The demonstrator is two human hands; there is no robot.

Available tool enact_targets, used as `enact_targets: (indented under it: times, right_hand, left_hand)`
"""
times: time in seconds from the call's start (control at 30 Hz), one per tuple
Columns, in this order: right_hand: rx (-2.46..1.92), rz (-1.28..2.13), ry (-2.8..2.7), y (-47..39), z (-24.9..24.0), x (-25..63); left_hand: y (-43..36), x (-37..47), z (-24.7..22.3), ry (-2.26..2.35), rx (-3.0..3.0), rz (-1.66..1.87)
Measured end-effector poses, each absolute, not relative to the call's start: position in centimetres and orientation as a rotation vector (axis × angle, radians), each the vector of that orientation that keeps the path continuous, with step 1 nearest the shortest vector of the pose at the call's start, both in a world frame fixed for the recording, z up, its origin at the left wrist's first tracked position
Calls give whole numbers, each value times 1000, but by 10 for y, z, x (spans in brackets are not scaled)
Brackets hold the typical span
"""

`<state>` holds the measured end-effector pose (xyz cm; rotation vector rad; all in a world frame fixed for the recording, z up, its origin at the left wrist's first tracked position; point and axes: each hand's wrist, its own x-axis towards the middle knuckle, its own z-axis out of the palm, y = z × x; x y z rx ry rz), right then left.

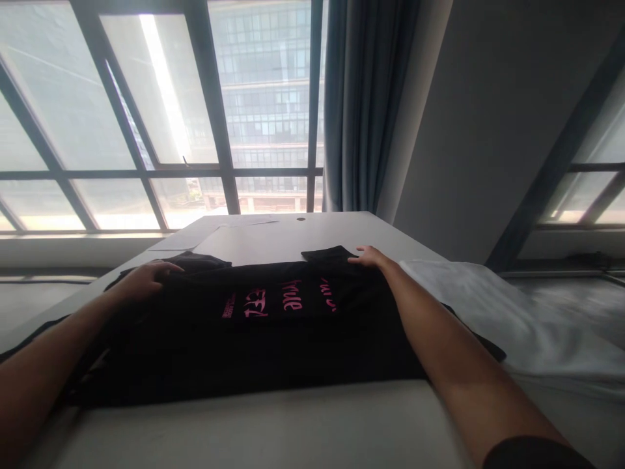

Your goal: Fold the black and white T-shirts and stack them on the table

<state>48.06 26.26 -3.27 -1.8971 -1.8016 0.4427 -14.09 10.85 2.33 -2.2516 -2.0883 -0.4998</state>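
A black T-shirt (293, 348) with pink lettering is spread sideways across the white table (342, 231). At its far right edge, my right hand (368, 256) pinches the cloth between thumb and fingers, beside a pointed flap of fabric. Over the far left part, my left hand (149, 279) is closed on the dark cloth, which is bunched around it. Part of the left side lies in shadow under my left forearm, so its folds are hard to make out.
White sheets of paper (195, 238) lie at the table's far left. A crumpled white cloth (508, 312) is at the right, beyond my forearm. Behind the table are large windows (268, 98), a grey-blue curtain (364, 111) and a dark pillar (478, 130).
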Motion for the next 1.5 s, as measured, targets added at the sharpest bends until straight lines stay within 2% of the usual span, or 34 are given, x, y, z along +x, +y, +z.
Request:
enact_targets:
  times: [0.1,0.3,0.4,0.53,0.7,0.87,0.97,1.07,1.17,1.27,1.37,1.5]
  right_hand:
    - [-1819,558,-1783,263,-32,472]
    - [-1380,651,-1442,235,-6,482]
    - [-1180,819,-1435,204,10,499]
    - [-1343,997,-1569,159,14,520]
    - [-1670,889,-1767,131,3,520]
    - [-1707,640,-1753,133,-2,490]
    - [-1519,571,-1585,135,2,479]
    - [-1177,825,-1415,126,10,490]
    - [-1045,1177,-1418,104,13,515]
    - [-1107,1426,-1497,79,13,535]
    - [-1316,1513,-1549,65,14,540]
    - [-1806,1165,-1641,75,11,530]
  left_hand:
    - [99,-131,24,-2034,-2379,-397]
    - [82,-132,21,-2008,-2133,-531]
    - [74,-138,16,-2045,-2054,-560]
    - [64,-143,0,-2096,-2094,-447]
    - [49,-141,-20,-2145,-2083,-393]
    - [37,-135,-27,-2114,-2044,-507]
    - [33,-132,-28,-2135,-2049,-542]
    - [31,-130,-30,-2158,-2055,-555]
    - [32,-131,-32,-2165,-2056,-571]
    - [35,-134,-34,-2164,-2059,-580]
    - [36,-135,-36,-2167,-2063,-592]
    - [36,-135,-35,-2146,-2067,-626]
